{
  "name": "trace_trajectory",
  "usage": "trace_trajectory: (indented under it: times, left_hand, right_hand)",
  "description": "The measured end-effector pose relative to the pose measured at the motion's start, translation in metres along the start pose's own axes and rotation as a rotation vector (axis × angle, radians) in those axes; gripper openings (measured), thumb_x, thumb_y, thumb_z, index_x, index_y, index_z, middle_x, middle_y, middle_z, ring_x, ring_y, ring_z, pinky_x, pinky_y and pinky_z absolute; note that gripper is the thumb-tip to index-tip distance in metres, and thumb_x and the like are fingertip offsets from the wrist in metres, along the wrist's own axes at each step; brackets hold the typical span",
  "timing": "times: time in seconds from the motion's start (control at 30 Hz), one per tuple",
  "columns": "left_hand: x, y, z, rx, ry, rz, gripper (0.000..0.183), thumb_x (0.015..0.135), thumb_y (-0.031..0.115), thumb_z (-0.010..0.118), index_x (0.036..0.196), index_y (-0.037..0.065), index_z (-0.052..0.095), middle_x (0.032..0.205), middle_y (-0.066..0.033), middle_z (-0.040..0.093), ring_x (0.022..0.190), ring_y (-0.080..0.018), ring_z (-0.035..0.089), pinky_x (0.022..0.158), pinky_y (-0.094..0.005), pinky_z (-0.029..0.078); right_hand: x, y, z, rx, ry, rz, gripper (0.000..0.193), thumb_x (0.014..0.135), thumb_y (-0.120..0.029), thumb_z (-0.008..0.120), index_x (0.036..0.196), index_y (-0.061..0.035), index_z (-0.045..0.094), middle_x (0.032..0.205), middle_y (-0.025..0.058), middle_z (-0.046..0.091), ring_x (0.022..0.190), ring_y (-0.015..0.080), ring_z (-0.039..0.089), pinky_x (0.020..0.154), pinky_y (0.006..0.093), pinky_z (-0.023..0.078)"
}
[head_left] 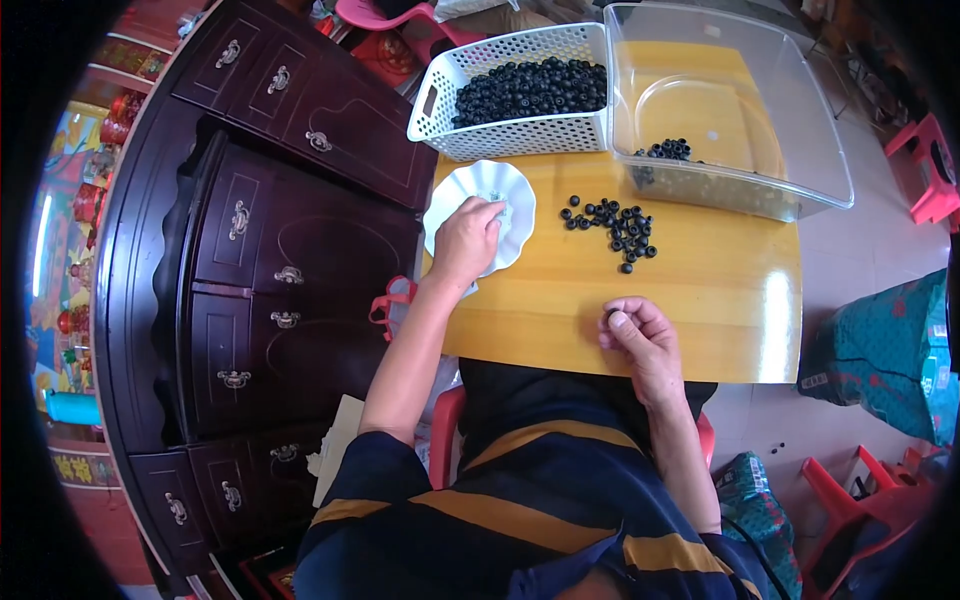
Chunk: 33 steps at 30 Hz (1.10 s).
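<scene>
At the centre of the frame: a yellow wooden desk (700, 290) carries everything the person works with.
Left hand: the left hand (466, 240) lies left of centre, on the white scalloped dish (500, 185); its fingers curl down onto the dish's inner face, and whether that grip has hold of anything cannot be told.
Right hand: the right hand (640, 335) rests at the near edge of the desk, lower centre; its grip is nearly closed, thumb and forefinger pinching one small black bead (609, 314).
Loose beads: a scatter of black ring-shaped beads (615, 225) lies on the bare wood at the middle of the frame, between the dish and the clear tub, well apart from the right hand.
White basket: a perforated white plastic basket (520, 135) stands at upper centre, just behind the dish, holding a heap of the same black beads.
Clear tub: a transparent plastic tub (800, 190) sits at upper right, touching the basket's right side; a small cluster of black beads (670, 150) lies in its near left corner.
Cabinet: a dark wooden cabinet (260, 260) with metal drawer pulls fills the left of the frame, beside the desk.
Person: a dark top with yellow stripes (540, 500) shows at the lower edge; both forearms rise from it.
Surroundings: red plastic stools (935, 170) stand at the right edge, and a green bag (890, 350) lies on the floor at right.
</scene>
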<state>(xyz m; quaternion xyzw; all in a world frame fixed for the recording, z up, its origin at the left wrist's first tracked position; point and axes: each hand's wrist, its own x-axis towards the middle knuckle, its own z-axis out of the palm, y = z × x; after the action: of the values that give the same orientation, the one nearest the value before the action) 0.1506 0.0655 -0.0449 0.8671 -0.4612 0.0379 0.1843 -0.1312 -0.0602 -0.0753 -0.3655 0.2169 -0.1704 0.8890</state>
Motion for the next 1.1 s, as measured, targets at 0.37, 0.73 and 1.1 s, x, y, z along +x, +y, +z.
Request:
trace_trajectory:
  times: [0.37, 0.73, 1.1]
  left_hand:
    - [-0.004, -0.013, 0.003, -0.146, 0.086, 0.017, 0.017, 0.082, 0.005, 0.070, 0.097, 0.007, 0.077, 0.095, -0.0103, 0.072, 0.084, -0.0308, 0.071, 0.075, -0.0387, 0.056]
    - [-0.002, -0.004, -0.001, -0.087, 0.030, 0.075, 0.009, 0.084, 0.010, 0.072, 0.092, 0.009, 0.077, 0.091, -0.0074, 0.070, 0.082, -0.0293, 0.070, 0.073, -0.0393, 0.056]
    - [-0.008, 0.031, -0.021, -0.435, 0.083, -0.005, 0.007, 0.086, -0.003, 0.070, 0.091, -0.001, 0.067, 0.078, -0.0032, 0.070, 0.067, -0.0072, 0.065, 0.062, -0.0249, 0.052]
  right_hand:
    - [0.001, 0.001, 0.000, -0.012, -0.010, -0.022, 0.014, 0.100, -0.013, 0.065, 0.112, -0.0053, 0.066, 0.094, 0.0041, 0.069, 0.082, 0.0114, 0.063, 0.078, 0.0259, 0.052]
    - [-0.002, 0.001, -0.001, -0.025, -0.008, -0.024, 0.017, 0.101, -0.015, 0.065, 0.115, -0.0048, 0.067, 0.095, 0.0039, 0.069, 0.084, 0.0113, 0.063, 0.080, 0.0263, 0.052]
    - [0.001, -0.002, -0.003, 0.175, 0.047, -0.021, 0.021, 0.101, -0.012, 0.064, 0.120, -0.0035, 0.067, 0.100, 0.0066, 0.071, 0.083, 0.0123, 0.067, 0.080, 0.0272, 0.056]
